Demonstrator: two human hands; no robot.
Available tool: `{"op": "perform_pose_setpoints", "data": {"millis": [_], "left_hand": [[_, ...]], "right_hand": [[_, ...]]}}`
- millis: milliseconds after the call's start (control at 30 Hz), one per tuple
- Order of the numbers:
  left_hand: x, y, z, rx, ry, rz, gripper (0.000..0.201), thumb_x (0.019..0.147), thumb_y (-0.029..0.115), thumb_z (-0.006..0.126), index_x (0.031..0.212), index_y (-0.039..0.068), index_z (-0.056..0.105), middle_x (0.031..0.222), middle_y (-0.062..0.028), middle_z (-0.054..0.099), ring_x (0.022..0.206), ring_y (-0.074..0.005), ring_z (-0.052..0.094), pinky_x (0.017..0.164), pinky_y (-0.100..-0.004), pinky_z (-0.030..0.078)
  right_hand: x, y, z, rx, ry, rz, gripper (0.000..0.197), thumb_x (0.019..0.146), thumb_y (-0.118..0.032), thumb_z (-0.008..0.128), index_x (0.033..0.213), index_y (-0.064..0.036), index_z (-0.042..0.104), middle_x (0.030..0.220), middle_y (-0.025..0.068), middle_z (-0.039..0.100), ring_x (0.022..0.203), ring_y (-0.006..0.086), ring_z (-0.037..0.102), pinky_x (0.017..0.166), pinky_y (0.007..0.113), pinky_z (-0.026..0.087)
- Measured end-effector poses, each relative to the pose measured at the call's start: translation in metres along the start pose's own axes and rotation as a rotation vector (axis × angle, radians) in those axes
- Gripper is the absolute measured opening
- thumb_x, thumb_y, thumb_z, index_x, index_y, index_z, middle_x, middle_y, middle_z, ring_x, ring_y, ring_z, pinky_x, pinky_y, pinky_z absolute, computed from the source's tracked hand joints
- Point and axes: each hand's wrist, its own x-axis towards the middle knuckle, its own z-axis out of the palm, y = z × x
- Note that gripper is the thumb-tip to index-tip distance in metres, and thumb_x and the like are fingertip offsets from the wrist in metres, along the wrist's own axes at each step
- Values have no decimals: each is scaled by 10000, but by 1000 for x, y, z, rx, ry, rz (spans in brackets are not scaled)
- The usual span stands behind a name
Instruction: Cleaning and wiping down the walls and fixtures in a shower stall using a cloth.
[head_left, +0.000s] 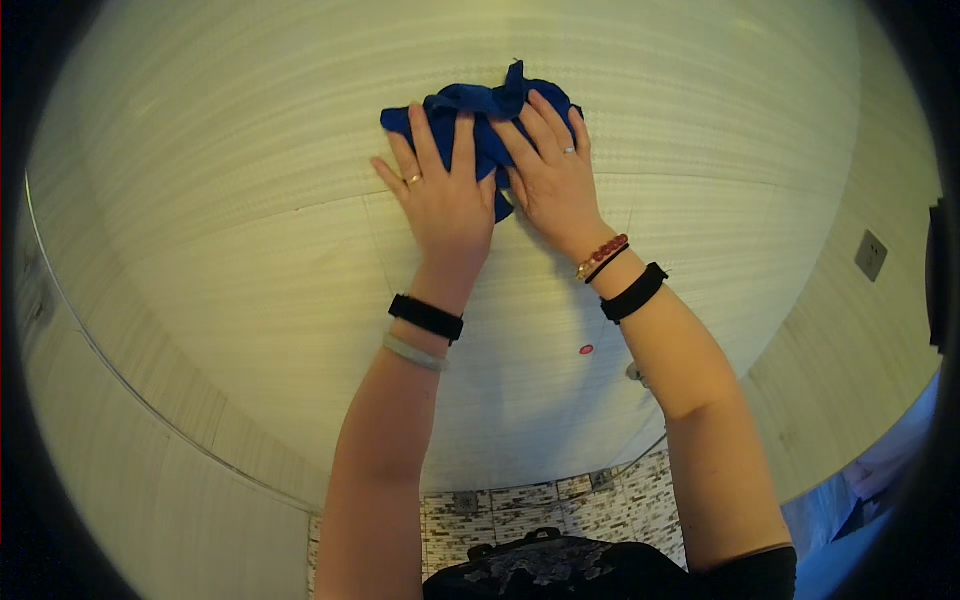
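Observation:
A crumpled dark blue cloth [465, 105] is held against a pale, wood-grained panel [500, 380] that looks upright, like a door. My left hand [440, 195] presses the cloth's left part with long, spread fingers; its little finger and ring finger rest partly on the bare panel. On the right part, my right hand [560, 175] holds the cloth under stretched fingers. A fold sticks up above the right fingers, and a loose corner hangs down between the hands. Both palms face the panel, so their undersides are hidden.
A small red oval mark [587, 350] and a metal fitting [636, 373] are on the panel below my right wrist. A wall socket [871, 255] is on the right-hand wall. Patterned tiles [520, 505] show at the bottom, with bluish fabric [830, 510] at lower right.

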Motion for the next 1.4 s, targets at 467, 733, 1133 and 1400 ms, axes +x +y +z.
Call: {"op": "perform_pose_setpoints", "data": {"millis": [467, 733, 1133, 1400], "left_hand": [[-142, 7, 17, -50, -275, 68, 552, 674, 181, 760, 1142, 38, 505, 1431, -333, 191, 1269, -581, 210, 1038, -730, 114], [-206, 11, 20, -17, -431, 67, 443, 693, 266, 766, 1057, 92, 581, 1441, -271, 234, 1264, -567, 240, 1049, -709, 156], [-35, 79, 22, -55, -187, 34, 678, 768, 168, 704, 1372, 103, 403, 1486, -266, 184, 1332, -519, 207, 1064, -668, 118], [5, 107, 44, -12, -12, 36, 661, 775, 217, 693, 1365, 109, 416, 1472, -273, 212, 1342, -502, 206, 1052, -681, 121]], "right_hand": [[-156, -16, 13, 98, -178, 31, 342, 747, -175, 679, 1081, -156, 607, 1286, 118, 452, 1345, 302, 314, 1076, 562, 194], [-223, -23, 5, 155, -294, 1, 283, 791, -175, 637, 1072, -142, 616, 1327, 99, 445, 1353, 265, 328, 1098, 517, 212], [-73, 67, -40, 36, -94, -2, 359, 816, -84, 565, 1174, -93, 579, 1322, 118, 486, 1336, 283, 361, 1086, 520, 225], [-42, 93, -49, 62, 43, 27, 466, 788, -75, 597, 1247, -110, 522, 1350, 103, 462, 1328, 292, 358, 1083, 532, 217]]}}
